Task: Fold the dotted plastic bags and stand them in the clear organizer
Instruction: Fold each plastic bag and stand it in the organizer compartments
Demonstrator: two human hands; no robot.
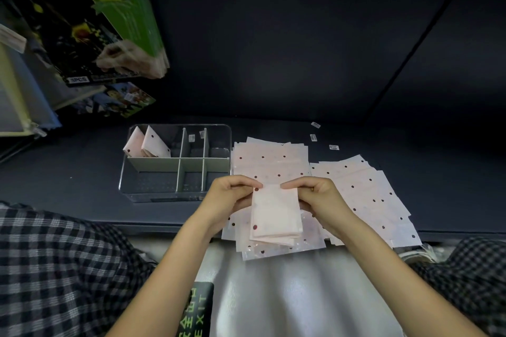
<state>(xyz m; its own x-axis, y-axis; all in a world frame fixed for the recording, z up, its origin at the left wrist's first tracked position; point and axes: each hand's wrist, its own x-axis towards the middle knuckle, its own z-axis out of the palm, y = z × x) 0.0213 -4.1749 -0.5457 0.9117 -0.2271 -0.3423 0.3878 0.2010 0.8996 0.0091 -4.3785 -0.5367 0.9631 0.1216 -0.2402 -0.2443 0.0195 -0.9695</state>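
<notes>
1. The green pack [120, 0] hanging at upper left carries large Chinese characters, "炫彩刮画纸", on a yellow patch.
2. A white tag at the bottom edge of that pack's dark picture reads "5PCS" [78, 80].
3. A dark floor sign [195, 309] near the bottom edge reads "EXIT" in green letters, with Chinese characters beside it that are partly hidden by the arm.
4. Small white stickers [333, 147] on the shelf have print too small to read.

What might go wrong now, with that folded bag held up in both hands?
1. The folded pale pink dotted plastic bag is pinched only at its top corners by the left hand and right hand; it may spring open.
2. The flat dotted bag stacks overhang the dark shelf edge and could slide off.
</notes>
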